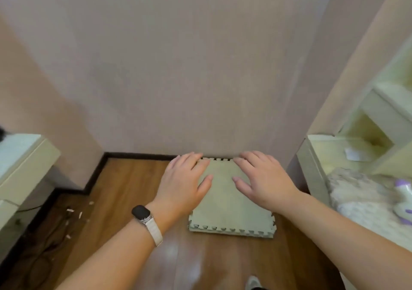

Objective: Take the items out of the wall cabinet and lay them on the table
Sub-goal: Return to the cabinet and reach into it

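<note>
Head view: looking down at a wood floor (124,191) in front of a pinkish wall (200,66). Both arms reaching forward, left hand (184,183) and right hand (263,181) hovering side by side with palms down, fingers (189,159) spread and gripping nothing. Lying under the hands, a stack of beige interlocking foam mats (227,209), flat on the floor, far edge near the dark baseboard (138,155). Wearing a dark-faced watch (141,212) on a pale strap, left wrist. Showing a pale desk (321,143) at right, carrying a patterned cloth (356,191) and a white-and-purple item (404,200). Wall cabinet and its items: cannot tell where from this view.
</note>
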`<state>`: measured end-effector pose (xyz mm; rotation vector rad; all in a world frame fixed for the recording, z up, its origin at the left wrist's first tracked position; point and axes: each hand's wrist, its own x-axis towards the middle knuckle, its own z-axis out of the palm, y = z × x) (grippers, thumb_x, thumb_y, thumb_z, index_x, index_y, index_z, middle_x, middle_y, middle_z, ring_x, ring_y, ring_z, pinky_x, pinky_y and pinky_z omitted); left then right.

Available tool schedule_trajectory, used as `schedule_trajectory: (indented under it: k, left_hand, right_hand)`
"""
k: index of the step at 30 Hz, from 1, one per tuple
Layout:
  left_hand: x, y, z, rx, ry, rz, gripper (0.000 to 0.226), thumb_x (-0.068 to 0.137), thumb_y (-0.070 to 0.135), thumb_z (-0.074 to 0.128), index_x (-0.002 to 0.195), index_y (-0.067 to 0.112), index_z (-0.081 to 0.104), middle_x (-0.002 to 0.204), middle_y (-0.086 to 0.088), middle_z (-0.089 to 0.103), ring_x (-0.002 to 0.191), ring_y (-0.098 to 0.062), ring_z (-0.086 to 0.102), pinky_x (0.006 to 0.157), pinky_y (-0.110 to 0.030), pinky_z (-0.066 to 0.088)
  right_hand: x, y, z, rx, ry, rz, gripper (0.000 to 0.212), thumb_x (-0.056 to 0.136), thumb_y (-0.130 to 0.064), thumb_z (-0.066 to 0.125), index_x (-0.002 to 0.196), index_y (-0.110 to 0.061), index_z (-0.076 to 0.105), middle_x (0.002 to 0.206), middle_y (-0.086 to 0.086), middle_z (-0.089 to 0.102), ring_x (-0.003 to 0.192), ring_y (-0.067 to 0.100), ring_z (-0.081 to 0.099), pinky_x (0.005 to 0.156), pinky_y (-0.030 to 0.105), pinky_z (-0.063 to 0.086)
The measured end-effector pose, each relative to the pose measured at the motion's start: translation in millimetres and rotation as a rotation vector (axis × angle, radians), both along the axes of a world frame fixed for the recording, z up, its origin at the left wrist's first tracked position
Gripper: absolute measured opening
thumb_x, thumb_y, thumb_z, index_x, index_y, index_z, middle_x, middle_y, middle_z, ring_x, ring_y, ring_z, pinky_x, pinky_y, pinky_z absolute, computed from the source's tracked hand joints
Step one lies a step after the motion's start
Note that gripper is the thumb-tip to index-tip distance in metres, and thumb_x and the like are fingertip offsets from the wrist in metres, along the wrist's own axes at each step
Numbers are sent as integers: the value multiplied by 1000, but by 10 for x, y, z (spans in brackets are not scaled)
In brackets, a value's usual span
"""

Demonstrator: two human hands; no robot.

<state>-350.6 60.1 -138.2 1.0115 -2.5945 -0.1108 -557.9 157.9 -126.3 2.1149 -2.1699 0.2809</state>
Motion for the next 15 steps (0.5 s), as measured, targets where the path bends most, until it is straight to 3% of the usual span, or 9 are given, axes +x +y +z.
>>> schedule_trajectory:
  k: [7, 15]
  left_hand:
    - [643, -471, 70, 7, 14, 238, 44, 92, 44, 47, 125, 21, 64, 134, 1, 60, 129, -20, 50, 109, -37, 33]
    - [1001, -1229, 271, -38, -61, 448, 44, 93, 46, 47, 127, 23, 63, 134, 0, 60, 129, -19, 50, 109, -39, 34]
  right_hand:
    - [448, -948, 42, -48, -45, 214, 49, 88, -50, 42, 118, -17, 62, 119, 3, 63, 108, 27, 57, 84, 39, 48]
    - [792, -2202, 122, -71, -121, 423, 51, 89, -51, 40, 119, -16, 63, 120, 5, 64, 111, 27, 58, 86, 38, 47]
